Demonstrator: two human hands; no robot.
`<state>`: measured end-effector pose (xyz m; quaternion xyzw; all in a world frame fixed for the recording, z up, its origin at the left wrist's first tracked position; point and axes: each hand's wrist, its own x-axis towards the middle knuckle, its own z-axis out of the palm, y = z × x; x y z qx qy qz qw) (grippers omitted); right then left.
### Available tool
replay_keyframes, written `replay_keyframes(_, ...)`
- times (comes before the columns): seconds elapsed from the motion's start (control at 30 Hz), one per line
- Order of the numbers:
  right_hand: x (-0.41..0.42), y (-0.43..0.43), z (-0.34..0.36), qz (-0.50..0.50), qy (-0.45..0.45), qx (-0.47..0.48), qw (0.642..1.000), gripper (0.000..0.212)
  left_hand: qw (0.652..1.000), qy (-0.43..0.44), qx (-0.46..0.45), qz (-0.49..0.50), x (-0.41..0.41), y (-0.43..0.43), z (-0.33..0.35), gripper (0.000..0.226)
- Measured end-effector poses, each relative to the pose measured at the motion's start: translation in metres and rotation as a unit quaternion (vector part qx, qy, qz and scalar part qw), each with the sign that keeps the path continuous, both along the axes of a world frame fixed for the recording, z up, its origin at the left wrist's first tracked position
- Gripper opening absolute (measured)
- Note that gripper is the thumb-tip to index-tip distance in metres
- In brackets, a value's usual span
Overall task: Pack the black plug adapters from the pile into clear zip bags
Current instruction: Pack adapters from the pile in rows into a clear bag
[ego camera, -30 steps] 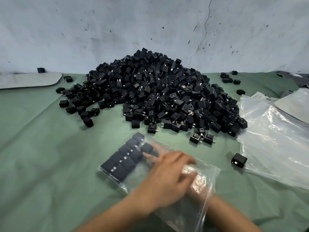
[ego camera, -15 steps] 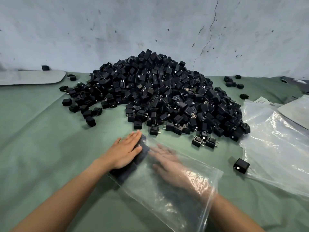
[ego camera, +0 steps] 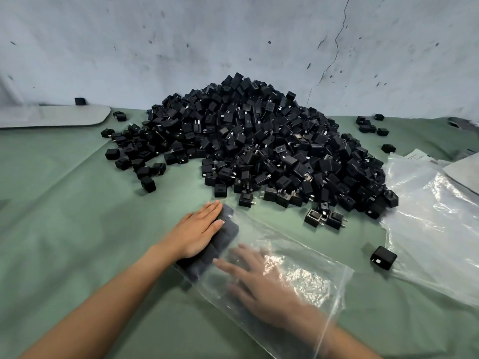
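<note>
The pile was black plastic adapters, mostly matt, with a faint sheen on some flat faces. Small metal prongs glinted on those at its near edge. The zip bag was thin clear plastic film, glossy and crinkled. It threw white glare, yet was clear enough to show the right hand through it. The bagged adapters looked duller and greyer behind the film. The loose bags were the same shiny, wrinkled film. The cloth was green, matt and smooth, with soft creases. The wall was pale, rough, pitted and cracked. The grey pad looked matt, its material unclear.
</note>
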<state>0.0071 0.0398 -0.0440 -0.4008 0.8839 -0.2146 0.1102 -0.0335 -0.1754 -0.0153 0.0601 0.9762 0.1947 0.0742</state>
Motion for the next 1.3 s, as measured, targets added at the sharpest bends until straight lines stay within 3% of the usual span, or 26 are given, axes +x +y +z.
replay_keyframes(0.2, -0.011, -0.001, -0.020, -0.031, -0.066, -0.035, 0.997, 0.050, 1.000, 0.010, 0.008, -0.002, 0.002, 0.001, -0.002, 0.055)
replay_keyframes(0.4, -0.014, -0.004, -0.011, -0.064, -0.006, 0.001, 0.998, 0.059, 1.000, 0.014, -0.026, -0.005, 0.001, 0.000, -0.005, 0.057)
replay_keyframes(0.6, -0.001, -0.003, -0.006, -0.039, -0.093, -0.014, 0.995, 0.052, 1.000, 0.004, -0.025, -0.004, 0.002, 0.001, -0.004, 0.057)
replay_keyframes(0.87, -0.001, -0.016, 0.011, -0.052, 0.021, 0.053, 0.997, 0.052, 0.987, -0.046, 0.154, 0.028, -0.003, -0.003, 0.004, 0.050)
replay_keyframes(1.0, -0.004, -0.018, 0.006, -0.059, 0.038, 0.039, 0.997, 0.047, 0.957, -0.095, 0.268, 0.065, -0.002, -0.005, 0.012, 0.053)
replay_keyframes(1.2, -0.013, -0.011, -0.004, -0.049, 0.056, 0.019, 0.997, 0.043, 0.958, -0.123, 0.252, 0.061, -0.001, -0.008, 0.012, 0.057)
replay_keyframes(1.3, -0.017, -0.015, -0.003, -0.043, 0.079, -0.012, 0.996, 0.053, 0.958, -0.122, 0.254, 0.050, -0.001, -0.006, 0.013, 0.056)
